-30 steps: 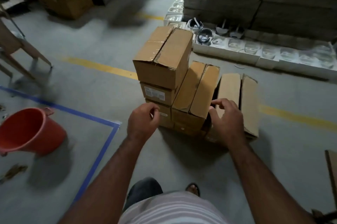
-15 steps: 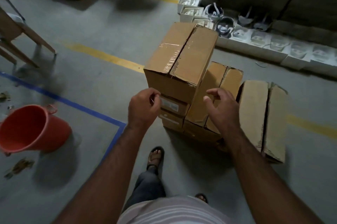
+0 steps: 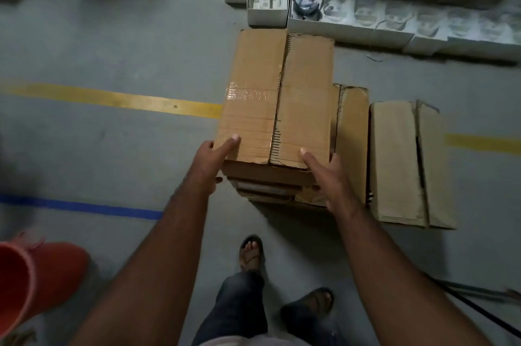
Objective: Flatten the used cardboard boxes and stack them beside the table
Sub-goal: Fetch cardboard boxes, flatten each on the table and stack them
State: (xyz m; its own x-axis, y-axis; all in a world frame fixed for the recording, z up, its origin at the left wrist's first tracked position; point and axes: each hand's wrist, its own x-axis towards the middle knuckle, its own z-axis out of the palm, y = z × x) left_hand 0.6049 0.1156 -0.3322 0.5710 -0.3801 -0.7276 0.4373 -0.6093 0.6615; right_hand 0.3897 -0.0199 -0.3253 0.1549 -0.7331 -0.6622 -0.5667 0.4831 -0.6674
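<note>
Head view: our left hand [image 3: 214, 159] and right hand [image 3: 327, 173] grasp the top box [image 3: 277, 95]; lifting carelessly could topple the stacked boxes [image 3: 270, 188] beneath.

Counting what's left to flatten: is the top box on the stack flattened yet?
No. The top box still stands full-shaped, flaps closed and taped; both hands, left hand and right hand, hold its near corners.

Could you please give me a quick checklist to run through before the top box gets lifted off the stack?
1. Left hand on the top box: ok, at its near-left corner.
2. Right hand on it: ok, at the near-right corner.
3. Top flaps closed: ok, taped seam.
4. Box empty: cannot tell.
5. Boxes beneath steady: cannot tell.
6. Feet clear of stack: ok, sandalled foot stands behind it.
</note>
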